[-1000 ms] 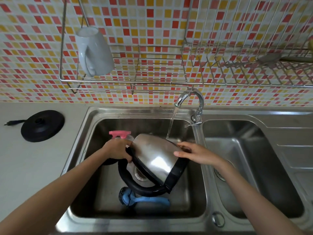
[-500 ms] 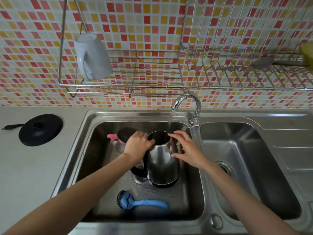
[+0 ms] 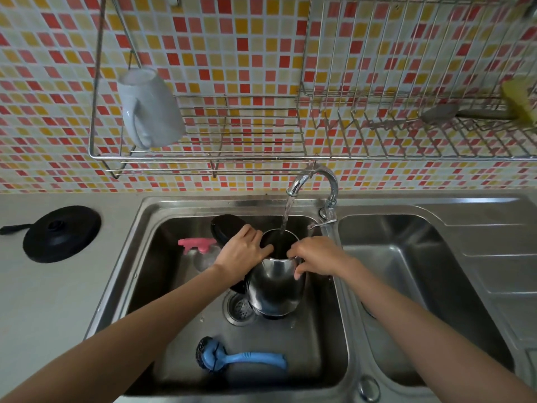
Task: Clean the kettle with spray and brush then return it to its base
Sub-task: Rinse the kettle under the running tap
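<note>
A: Since the tap (image 3: pixel 313 181) runs, what changed?
B: The left hand (image 3: pixel 241 254) grips the kettle (image 3: pixel 276 283) at its handle side. It stands upright in the sink (image 3: pixel 125 274), left basin, and was tipped a second ago. The right hand (image 3: pixel 319 257) now pinches its rim.
A: Obscured?
B: Handle, under that left hand.

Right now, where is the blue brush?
In the head view, the blue brush lies in the left sink basin, nearer the person than the kettle.
</note>
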